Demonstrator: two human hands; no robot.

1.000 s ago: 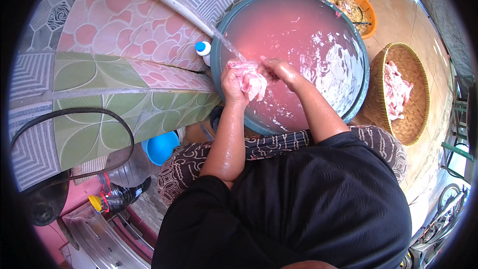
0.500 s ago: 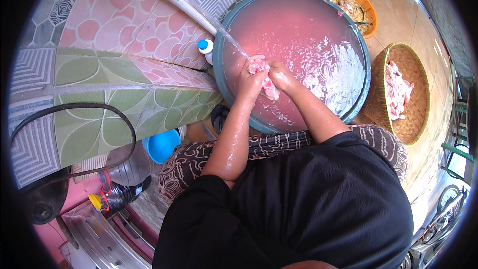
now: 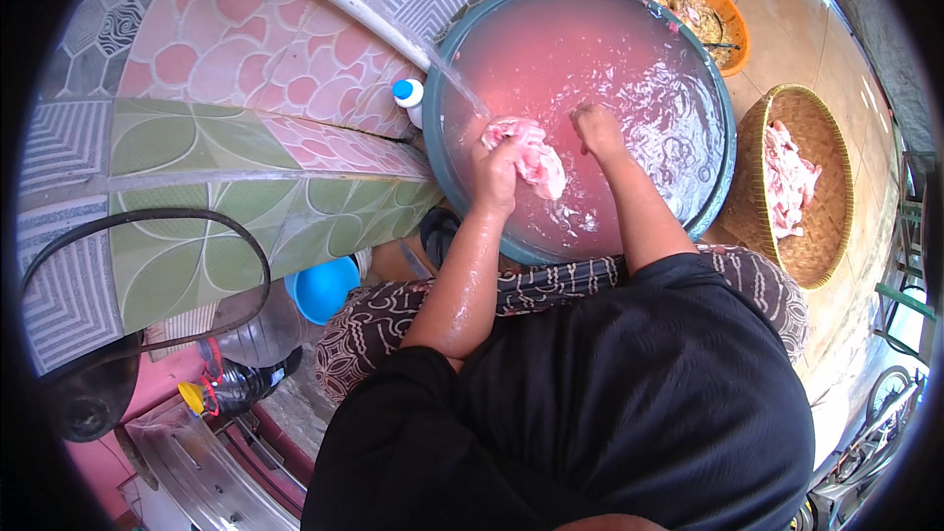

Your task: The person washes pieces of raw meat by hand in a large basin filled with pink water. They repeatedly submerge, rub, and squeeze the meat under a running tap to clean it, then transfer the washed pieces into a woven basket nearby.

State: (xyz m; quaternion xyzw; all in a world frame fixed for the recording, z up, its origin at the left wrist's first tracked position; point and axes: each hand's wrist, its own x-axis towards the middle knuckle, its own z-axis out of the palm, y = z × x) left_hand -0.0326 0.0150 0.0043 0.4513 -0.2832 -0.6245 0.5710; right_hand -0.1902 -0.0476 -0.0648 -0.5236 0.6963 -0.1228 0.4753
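Observation:
A wide tub [image 3: 728,128] with a blue-green rim holds cloudy pinkish water. Over its left part my left hand [image 3: 497,169] is closed around a limp lump of pale pink raw meat [image 3: 534,159], which hangs just above the surface. A stream of water from a white pipe [image 3: 364,5] falls beside the meat. My right hand [image 3: 597,130] is over the middle of the tub, apart from the meat. Its fingers are curled, and whatever may be inside them is hidden.
On the right stands a woven basket [image 3: 826,236] with pale pink raw meat [image 3: 787,182]. An orange basin [image 3: 736,25] sits behind the tub. To the left are a white bottle with a blue cap [image 3: 407,94], a tiled wall [image 3: 206,147] and a blue bowl [image 3: 323,290].
My right hand has let go of the meat and moved right, away from my left hand. The meat, now in my left hand alone, hangs more loosely.

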